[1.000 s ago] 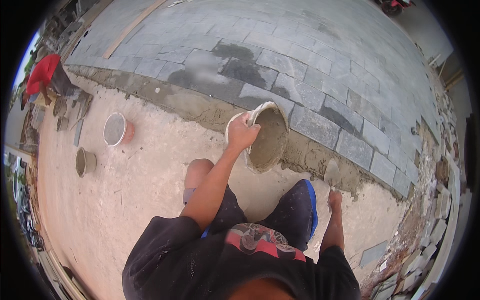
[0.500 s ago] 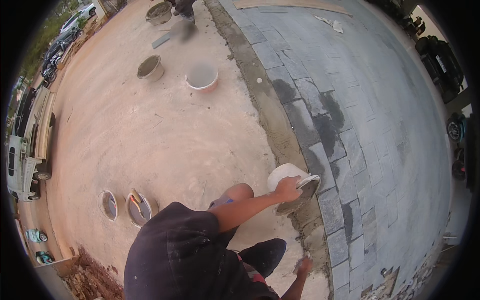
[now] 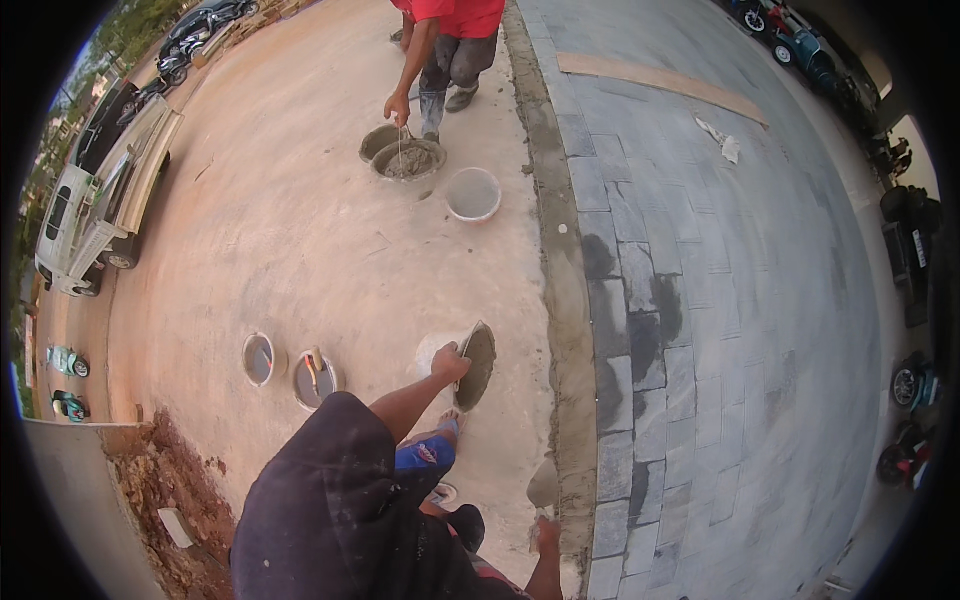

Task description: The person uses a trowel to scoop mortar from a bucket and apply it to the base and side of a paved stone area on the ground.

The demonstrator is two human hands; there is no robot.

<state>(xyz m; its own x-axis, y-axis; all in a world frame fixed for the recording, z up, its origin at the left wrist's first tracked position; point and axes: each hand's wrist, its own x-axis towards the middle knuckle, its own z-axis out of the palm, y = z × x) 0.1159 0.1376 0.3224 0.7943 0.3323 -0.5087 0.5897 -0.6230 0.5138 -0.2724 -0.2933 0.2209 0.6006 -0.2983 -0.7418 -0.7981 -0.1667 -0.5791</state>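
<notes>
My left hand (image 3: pixel 450 361) grips the rim of a pale bucket (image 3: pixel 478 370) that hangs tilted, with grey mortar inside. Low on the right, my right hand (image 3: pixel 546 532) holds a trowel (image 3: pixel 543 488) beside the mortar strip (image 3: pixel 577 455) that runs along the grey stone pavers (image 3: pixel 615 440). Left of me on the concrete (image 3: pixel 270 250) stand two buckets, one (image 3: pixel 258 352) with dark contents, the other (image 3: pixel 315 387) with a tool handle across it. Farther forward, a co-worker in a red shirt (image 3: pixel 455 20) bends with a hand (image 3: pixel 398 105) on the handle of a mortar bucket (image 3: pixel 408 158).
A reddish-rimmed bucket (image 3: pixel 473 195) stands near the co-worker. A long board (image 3: pixel 660 88) and a crumpled white item (image 3: pixel 725 145) lie on the paving. A white truck (image 3: pixel 85 220) is parked on the left, scooters and motorbikes (image 3: pixel 905 385) along the right. Reddish rubble (image 3: pixel 175 480) lies lower left.
My view has turned toward the right. The bucket in my left hand has moved leftward from the paving edge over the concrete. The co-worker has come forward to the mortar buckets.
</notes>
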